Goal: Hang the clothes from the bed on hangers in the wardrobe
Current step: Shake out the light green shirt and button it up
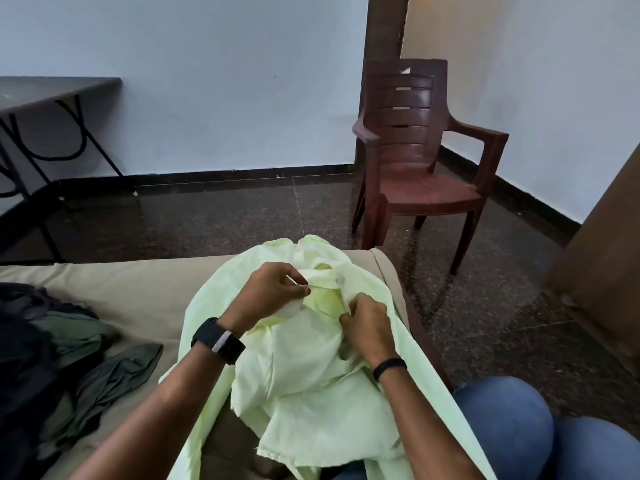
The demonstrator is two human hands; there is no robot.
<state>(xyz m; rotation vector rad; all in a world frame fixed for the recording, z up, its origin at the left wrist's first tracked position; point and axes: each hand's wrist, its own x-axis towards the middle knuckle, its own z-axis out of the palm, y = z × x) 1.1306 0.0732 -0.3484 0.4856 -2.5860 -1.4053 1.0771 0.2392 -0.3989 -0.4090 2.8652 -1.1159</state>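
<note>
Pale green shirt (311, 368) lying bunched across the near corner of the bed (114, 289), partly over the person's lap, collar end turned away toward the floor. Spread in front of the body, presumably to keep the neck opening within easy reach of both hands.

Left hand (268, 291) pinching a thin whitish strip at the neck area, fingers curled; whether that strip is a hanger arm, a placket edge or a tag cannot be told. Right hand (367, 322) gripping a fold of the same cloth just beside it, fingers curled tight. Two grips close together, apparently working at the collar or front opening, either undoing it or easing something through. No hanger plainly visible. Black watch (219, 341) on the left wrist, dark band (389, 368) on the right.

Heap of dark clothes (31, 341) on the left part of the bed, grey-green pieces (114, 372) trailing from it toward the shirt, not touching it. Judged to be the pile waiting its turn.

Knee in blue jeans (509, 427) at lower right, suggesting a seated posture at the bed's edge.

Beyond the bed: dark speckled floor (242, 220), brown plastic chair (419, 161) in the corner, folding desk (45, 91) against the left wall, brown wooden panel (602, 254) at far right, possibly the wardrobe, not confirmable.

Task judged early: one garment in hand, not yet hung.
</note>
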